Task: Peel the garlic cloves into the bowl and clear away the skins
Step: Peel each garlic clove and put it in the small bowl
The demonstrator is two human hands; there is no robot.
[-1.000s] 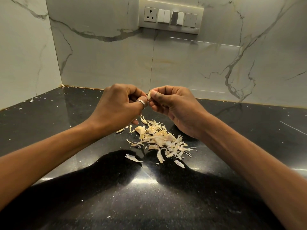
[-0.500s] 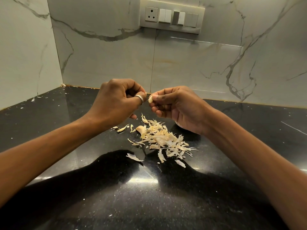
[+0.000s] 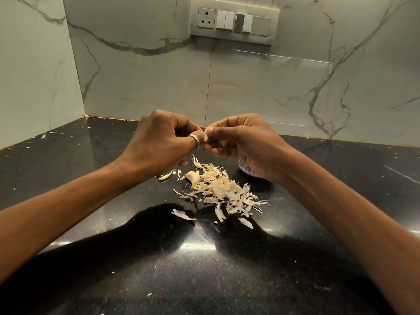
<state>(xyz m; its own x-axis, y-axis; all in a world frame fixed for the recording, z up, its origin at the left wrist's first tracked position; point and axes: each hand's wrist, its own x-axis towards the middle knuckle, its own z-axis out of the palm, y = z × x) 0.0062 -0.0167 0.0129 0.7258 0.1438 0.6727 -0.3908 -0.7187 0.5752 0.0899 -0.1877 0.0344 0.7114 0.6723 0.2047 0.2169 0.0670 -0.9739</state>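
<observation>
Curled fingertips of the left hand (image 3: pixel 159 142) and right hand (image 3: pixel 246 142) meet and pinch one garlic clove (image 3: pixel 206 135) between them. Directly below the fingers a pile of skins (image 3: pixel 222 189) lies on the black counter (image 3: pixel 95 160). The bowl (image 3: pixel 246 170) shows partly under the right palm.

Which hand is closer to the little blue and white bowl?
Right. The right hand hangs over the small blue-and-white patterned bowl, hiding most of it. The left hand is off to the bowl's left, past the pale garlic clove both hands pinch.
</observation>
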